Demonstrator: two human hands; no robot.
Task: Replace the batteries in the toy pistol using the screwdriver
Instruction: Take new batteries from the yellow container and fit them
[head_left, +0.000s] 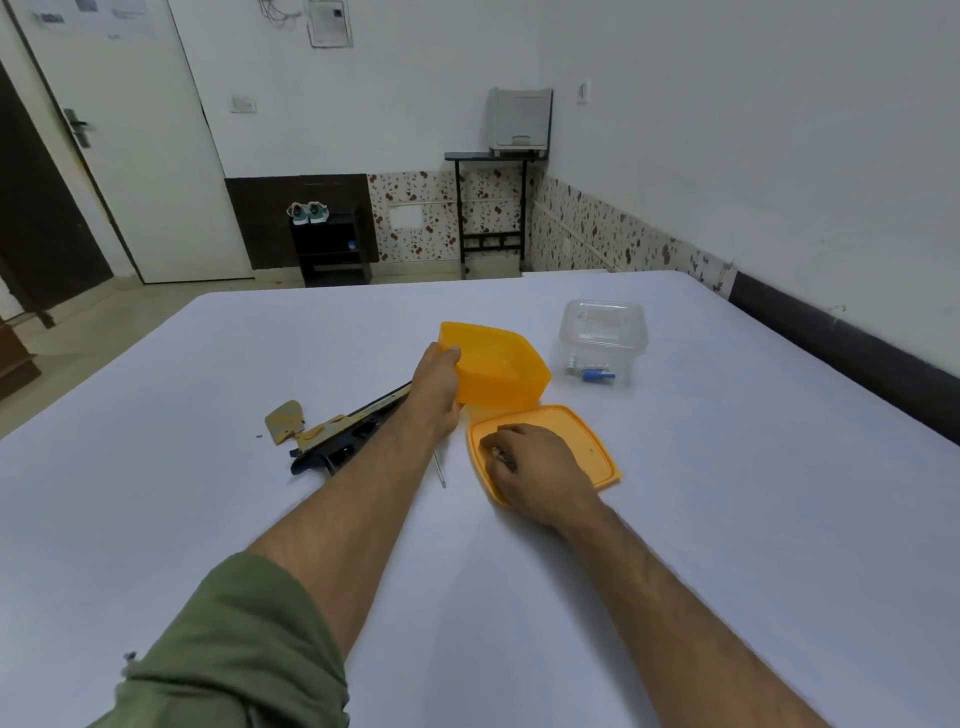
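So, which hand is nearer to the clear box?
The right hand. It rests on the orange lid, below the clear box. The left hand holds the orange tub, farther left.

Right hand (530, 473) covers most of the near-left part of the orange lid (582, 441); small dark bits under its fingers, too hidden to identify. Left forearm crosses the toy pistol (332, 441), hiding its middle, and the screwdriver (440, 470), only the thin shaft showing. Contents of the clear container (602, 338) too small to identify. Green sleeve (234, 649) cut off by bottom edge.
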